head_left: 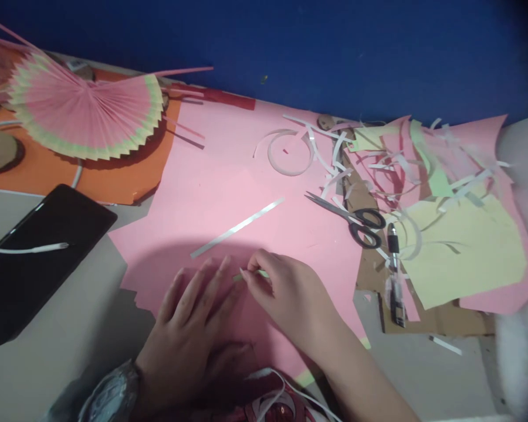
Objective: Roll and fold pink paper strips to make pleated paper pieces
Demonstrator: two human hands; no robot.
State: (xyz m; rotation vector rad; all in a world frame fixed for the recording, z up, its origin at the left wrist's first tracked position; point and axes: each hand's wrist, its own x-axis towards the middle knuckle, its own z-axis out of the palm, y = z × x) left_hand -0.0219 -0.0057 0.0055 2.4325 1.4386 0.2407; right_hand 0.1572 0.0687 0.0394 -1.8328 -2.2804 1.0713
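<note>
On a large pink paper sheet (229,158), my left hand (189,328) lies flat with its fingers spread. Close beside its fingertips, my right hand (286,287) pinches a small yellow-green paper strip (238,277) between thumb and forefinger; most of the strip is hidden by the fingers. Just beyond both hands a white double-sided tape strip or paper strip (237,227) lies slantwise on the pink sheet; which of the two I cannot tell. Black-handled scissors (365,227) rest at the sheet's right edge, blades pointing left.
A pleated pink and yellow-green paper fan (88,117) sits at the back left on orange paper (149,170). A dark tablet-like device (48,264) with a white cable lies left. Paper scraps (396,164), yellow paper (470,252), cardboard (440,322) and a pen (393,252) crowd the right.
</note>
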